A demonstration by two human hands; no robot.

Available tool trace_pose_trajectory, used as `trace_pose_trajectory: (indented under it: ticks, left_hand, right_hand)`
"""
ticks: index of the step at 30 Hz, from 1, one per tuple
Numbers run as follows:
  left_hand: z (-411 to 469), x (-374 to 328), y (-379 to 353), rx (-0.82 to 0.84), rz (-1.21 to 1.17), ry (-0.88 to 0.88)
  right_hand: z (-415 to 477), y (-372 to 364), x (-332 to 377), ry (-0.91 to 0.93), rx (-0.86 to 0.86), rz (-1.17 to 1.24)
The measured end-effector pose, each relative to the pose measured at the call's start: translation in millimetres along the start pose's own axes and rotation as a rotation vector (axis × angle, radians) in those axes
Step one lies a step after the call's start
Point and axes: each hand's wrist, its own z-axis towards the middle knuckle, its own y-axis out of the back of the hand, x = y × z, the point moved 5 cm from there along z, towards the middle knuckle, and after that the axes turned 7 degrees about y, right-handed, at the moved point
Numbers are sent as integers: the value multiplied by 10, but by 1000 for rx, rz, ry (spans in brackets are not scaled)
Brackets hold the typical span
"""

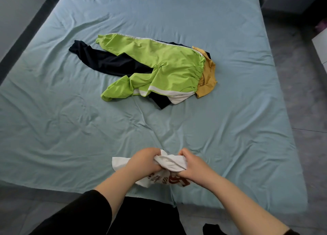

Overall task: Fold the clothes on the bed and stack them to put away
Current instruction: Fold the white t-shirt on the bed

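Fingers of both hands curled tight, bunching a white printed shirt. Left hand grips its left part and right hand its right part, hands near each other. The shirt is crumpled with brown lettering showing underneath, at the middle of the near edge of the bed; cannot tell if it touches the sheet. 1 shirt corner sticks out past the left hand. 3 garments are piled at bed centre: green trousers on top, black garment beneath trailing toward the left edge, mustard garment poking out on the right.
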Motion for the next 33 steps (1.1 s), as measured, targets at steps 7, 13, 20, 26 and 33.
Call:
trace_pose_trajectory:
  ticks: [7, 13, 20, 26, 33]
  left_hand:
    - [-62, 7, 128, 132, 9, -79]
    - [-142, -189, 291, 201, -356, 12]
    - [-64, -200, 788, -78, 338, -96]
    - [-1, 132, 884, -17, 116, 17]
    - [-95, 324, 963, 92, -302, 179]
  right_hand:
    - [96, 264, 230, 83, 28, 49]
    - [54, 382, 392, 123, -34, 78]
    - [88, 488, 285, -6, 22, -254]
    - [143, 614, 147, -105, -60, -178]
    - [101, 708, -20, -196, -188, 337]
